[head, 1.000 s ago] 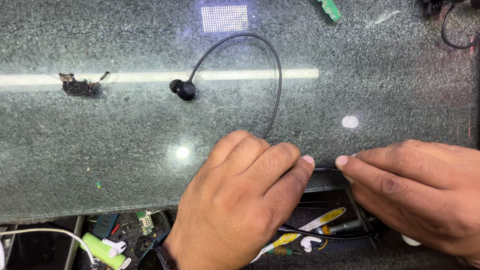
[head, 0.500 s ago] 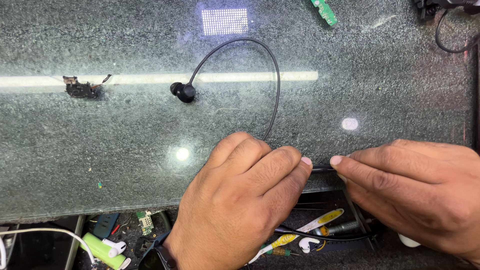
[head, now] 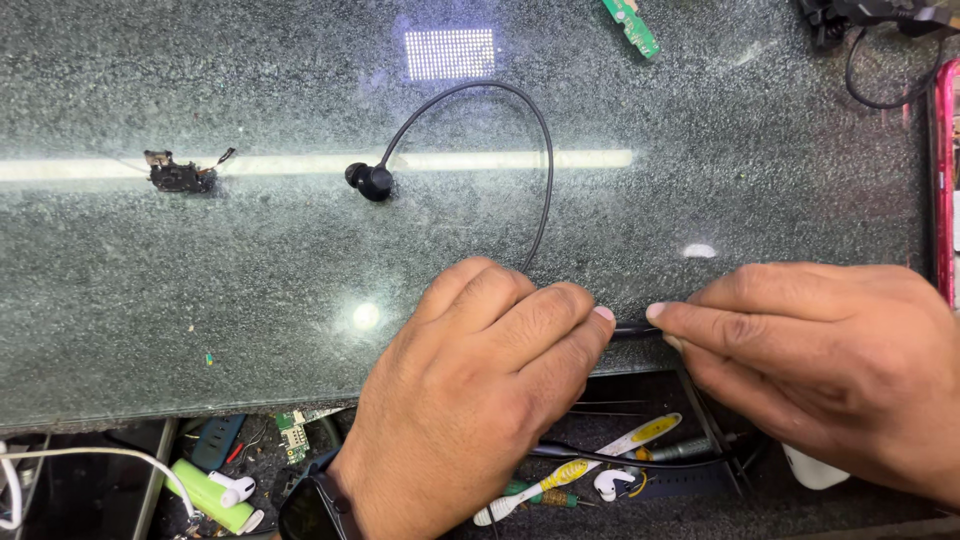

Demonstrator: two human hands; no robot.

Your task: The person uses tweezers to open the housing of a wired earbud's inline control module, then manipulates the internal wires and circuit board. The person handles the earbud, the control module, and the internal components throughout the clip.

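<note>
On the far left of the dark speckled tabletop (head: 150,300) lies a small black component with loose wires (head: 180,177). To its right rests a black earbud (head: 372,181), whose thin black cable (head: 545,170) arcs upward, bends and runs down to my hands. My left hand (head: 480,390), a dark watch (head: 318,510) at the wrist, lies knuckles-up at the tabletop's near edge, fingers curled over the cable; its grip is narrow, closed on the cable where the black band section (head: 632,327) begins. My right hand (head: 830,365) meets it from the right, fingertips pinched on that same band section, the two grips almost touching. Below the edge, an open tray (head: 690,500) holds a yellow-and-white handled tool (head: 590,465) and white earbuds (head: 610,483). A green circuit board (head: 632,22) lies at the top edge.
</note>
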